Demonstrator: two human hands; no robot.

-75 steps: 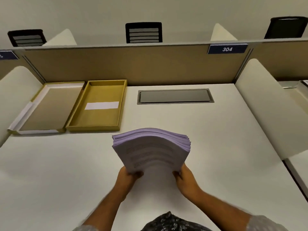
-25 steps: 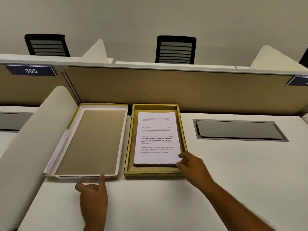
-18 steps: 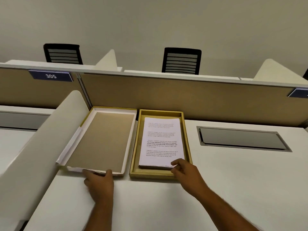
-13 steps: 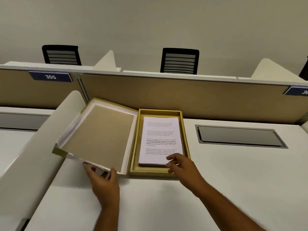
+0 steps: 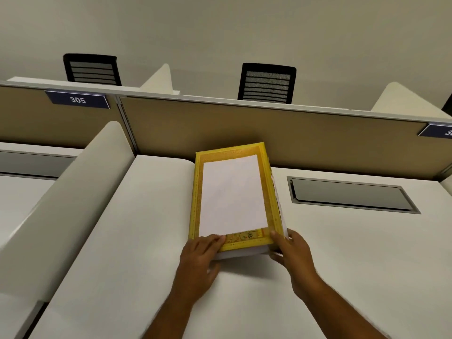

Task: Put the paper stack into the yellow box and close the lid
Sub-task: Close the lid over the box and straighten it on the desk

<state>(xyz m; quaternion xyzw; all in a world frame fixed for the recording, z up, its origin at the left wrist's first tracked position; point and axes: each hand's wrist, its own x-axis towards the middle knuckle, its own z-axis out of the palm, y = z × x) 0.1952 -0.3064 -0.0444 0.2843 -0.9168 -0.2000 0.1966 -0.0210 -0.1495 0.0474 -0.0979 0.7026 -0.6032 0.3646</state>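
Note:
The yellow lid (image 5: 274, 206), with a white panel in its middle and an ornate border, lies over the yellow box on the white desk, slightly tilted, its right side raised. The box and the paper stack inside are hidden under it; only a pale edge shows along the near side. My left hand (image 5: 200, 260) presses on the lid's near left corner with fingers flat. My right hand (image 5: 292, 253) grips the near right corner, thumb on top and fingers around the side.
A tan partition (image 5: 318, 143) stands right behind the box. A curved white divider (image 5: 61, 204) rises on the left. A grey cable hatch (image 5: 349, 195) is set in the desk to the right. Black chairs (image 5: 267, 83) show beyond the partition.
My left hand swung the lid up from the left and over onto the box. The paper stack is now covered. My right hand left the paper and took the lid's near right corner.

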